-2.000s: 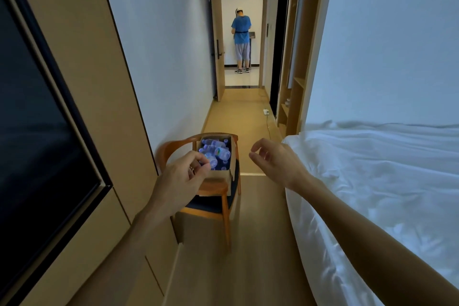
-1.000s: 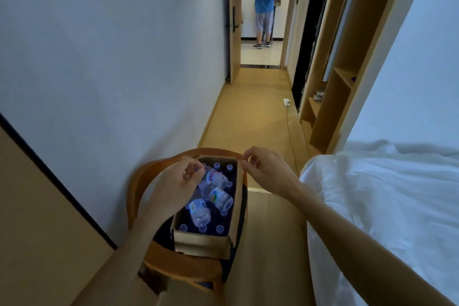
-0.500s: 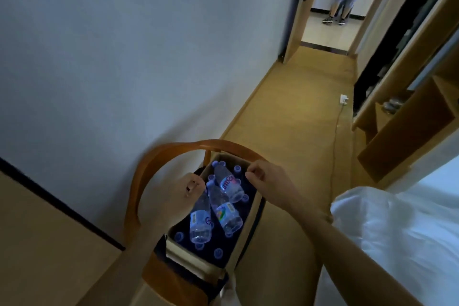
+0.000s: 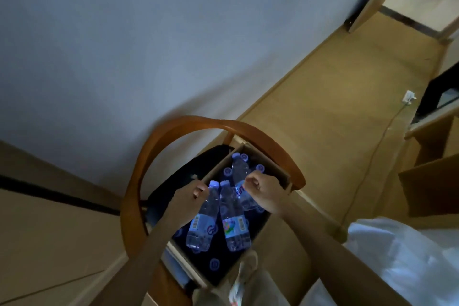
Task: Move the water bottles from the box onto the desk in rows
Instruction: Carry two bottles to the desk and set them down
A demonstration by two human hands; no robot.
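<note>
Head view: left hand (image 4: 188, 197) and right hand (image 4: 263, 194), fingers curled, each touch bottles (image 4: 234, 221).

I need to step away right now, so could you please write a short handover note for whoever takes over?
Left hand: at the neck of a lying water bottle; grip unclear.
Right hand: curled over another lying bottle; grip unclear.
Cardboard box sits on the wooden chair; three bottles lie across upright ones, caps showing.
Done: no bottle is out of the box yet.
Left: carry all the bottles to the desk, which is out of view, and set them in rows.
</note>
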